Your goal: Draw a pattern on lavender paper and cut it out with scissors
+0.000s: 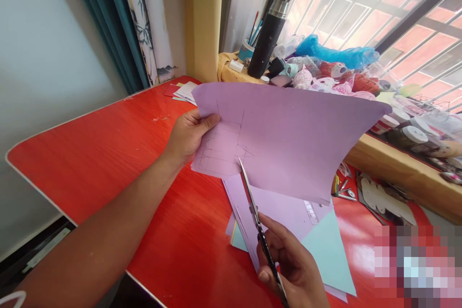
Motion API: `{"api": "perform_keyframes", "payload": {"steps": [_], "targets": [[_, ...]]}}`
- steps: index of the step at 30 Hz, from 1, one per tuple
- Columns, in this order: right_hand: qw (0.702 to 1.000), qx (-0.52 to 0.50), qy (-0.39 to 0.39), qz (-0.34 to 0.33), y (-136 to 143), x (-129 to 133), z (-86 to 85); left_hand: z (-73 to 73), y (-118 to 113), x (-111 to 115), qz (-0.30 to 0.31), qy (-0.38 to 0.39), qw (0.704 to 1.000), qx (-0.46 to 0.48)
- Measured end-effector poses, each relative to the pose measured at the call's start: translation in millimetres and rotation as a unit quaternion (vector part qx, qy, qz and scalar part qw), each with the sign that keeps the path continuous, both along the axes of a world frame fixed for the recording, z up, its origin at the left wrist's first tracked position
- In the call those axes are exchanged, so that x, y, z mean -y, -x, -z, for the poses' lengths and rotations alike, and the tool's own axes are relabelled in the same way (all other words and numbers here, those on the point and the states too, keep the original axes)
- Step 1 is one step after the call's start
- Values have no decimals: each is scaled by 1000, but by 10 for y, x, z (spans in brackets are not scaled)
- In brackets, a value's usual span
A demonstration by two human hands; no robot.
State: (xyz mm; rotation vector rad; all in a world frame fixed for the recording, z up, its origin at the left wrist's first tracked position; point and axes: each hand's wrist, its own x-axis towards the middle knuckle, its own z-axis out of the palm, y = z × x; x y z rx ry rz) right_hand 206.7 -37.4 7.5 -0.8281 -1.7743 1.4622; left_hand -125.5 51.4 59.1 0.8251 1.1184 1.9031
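My left hand (191, 134) pinches the left edge of a large purple sheet of paper (288, 139), thumb on top, and holds it up above the table. Pencil lines with zigzag shapes are drawn on the sheet's left part. In my right hand (288, 260) is a pair of scissors (252, 202) with dark handles, its blades pointing up and away. The blade tips overlap the sheet near its lower edge by the drawn lines; whether they touch the paper I cannot tell. Below lie more purple sheets (234, 202) and a light blue sheet (334, 245).
The red table (90, 154) has a few papers (186, 91) at its far end. A windowsill holds a black thermos (267, 41), a brush cup (246, 51), a blue plastic bag (335, 53) and several jars (411, 137). Small tools (344, 192) lie at the right.
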Motion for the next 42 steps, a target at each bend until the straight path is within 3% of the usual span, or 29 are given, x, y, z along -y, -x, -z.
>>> {"api": "perform_keyframes", "payload": {"steps": [13,20,24,30,34,38,42], "targets": [[1000,16,15,0,-21,15,11,23,21,-4,41,14,999,3],[998,3,45,49,7,3,9,-41,-14,65,185,48,981,25],[994,19,70,79,53,-3,-64,30,-45,22,166,74,978,98],[986,24,136,94,165,6,-175,183,-168,-15,195,94,969,118],[978,11,173,113,207,-4,-148,207,-260,48,267,87,953,114],[981,18,163,105,210,-30,-111,179,-328,112,345,48,933,93],[984,35,142,98,214,-44,-96,181,-444,120,310,79,944,82]]}}
